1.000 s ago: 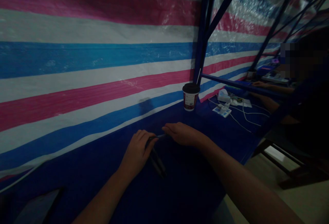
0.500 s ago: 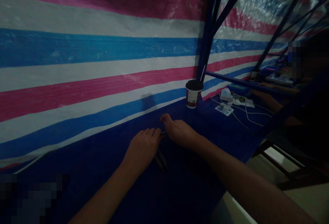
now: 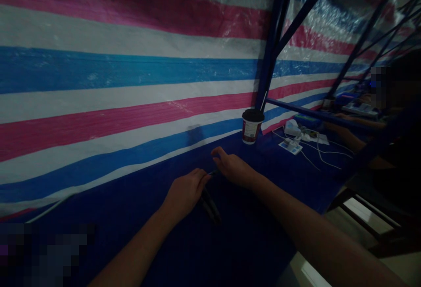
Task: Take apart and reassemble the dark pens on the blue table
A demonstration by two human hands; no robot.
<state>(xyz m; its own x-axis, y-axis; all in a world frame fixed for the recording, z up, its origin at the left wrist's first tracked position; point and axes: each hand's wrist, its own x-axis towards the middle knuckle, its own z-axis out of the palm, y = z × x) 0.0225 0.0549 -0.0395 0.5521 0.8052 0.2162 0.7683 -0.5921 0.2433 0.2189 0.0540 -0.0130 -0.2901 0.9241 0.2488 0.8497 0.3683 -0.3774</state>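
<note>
Dark blue tabletop (image 3: 256,230) runs along a striped tarpaulin wall (image 3: 98,72), its far edge meeting the wall just beyond the hands. Its right edge (image 3: 315,195) drops away to a pale floor (image 3: 312,271), well apart from both hands.

Left hand (image 3: 186,192): fingers (image 3: 197,175) are clenched over the narrow upper part of a dark long-handled tool (image 3: 209,206) and appear to be grasping it. The tool lies on the tabletop, with its handles angled toward the person and its thin metal tip between the hands. Its exact type is too dark to tell.

Right hand (image 3: 233,168): fingers (image 3: 216,152) are curled and raised just beside the tip. Whether they grip the tool cannot be told.

A paper cup (image 3: 251,127) with a dark lid stands upright at the wall, near the hands but not touching them. Farther right lie a white adapter (image 3: 292,127), a blue-and-white power strip (image 3: 290,147) and white cables (image 3: 325,159). A blue steel post (image 3: 271,45) and crossbar (image 3: 322,118) mark off the next bench, where a co-worker's forearm (image 3: 345,138) rests.
</note>
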